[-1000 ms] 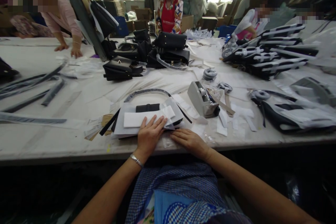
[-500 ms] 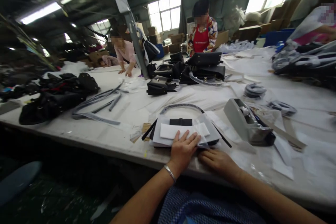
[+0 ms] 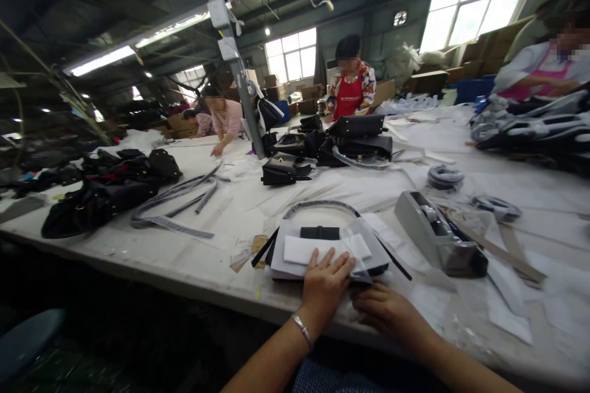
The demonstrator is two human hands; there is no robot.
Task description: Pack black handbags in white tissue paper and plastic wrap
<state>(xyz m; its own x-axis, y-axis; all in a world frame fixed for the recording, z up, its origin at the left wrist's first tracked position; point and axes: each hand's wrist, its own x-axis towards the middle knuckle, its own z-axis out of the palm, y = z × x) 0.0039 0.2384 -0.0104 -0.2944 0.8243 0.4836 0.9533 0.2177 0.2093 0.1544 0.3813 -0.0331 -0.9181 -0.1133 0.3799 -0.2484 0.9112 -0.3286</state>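
Observation:
A black handbag (image 3: 384, 269) lies near the table's front edge, its curved handle (image 3: 322, 203) wrapped in film and pointing away from me. White sheeting (image 3: 279, 261) covers most of its front, leaving a black tab (image 3: 319, 233) showing. On top rests a folded white foam strip (image 3: 295, 250). My left hand (image 3: 326, 279) is open, fingers spread, pressing flat on the strip and the sheeting. Clear film (image 3: 360, 253) lies beside its fingertips. At the bag's front edge, my right hand (image 3: 385, 307) has its fingers curled; whatever they pinch is hidden.
A grey tape dispenser (image 3: 426, 230) stands to the right, near coiled wrapped straps (image 3: 445, 177). Black bags (image 3: 286, 169) are piled beyond, by a metal post (image 3: 244, 92). More black bags (image 3: 101, 196) and loose strips (image 3: 175, 202) lie left. Co-workers (image 3: 353, 89) stand across the table.
The view has tilted up a little, so everything sits lower. My right hand has shifted slightly along the bag's front edge, fingers more curled. My left hand stays on the foam strip.

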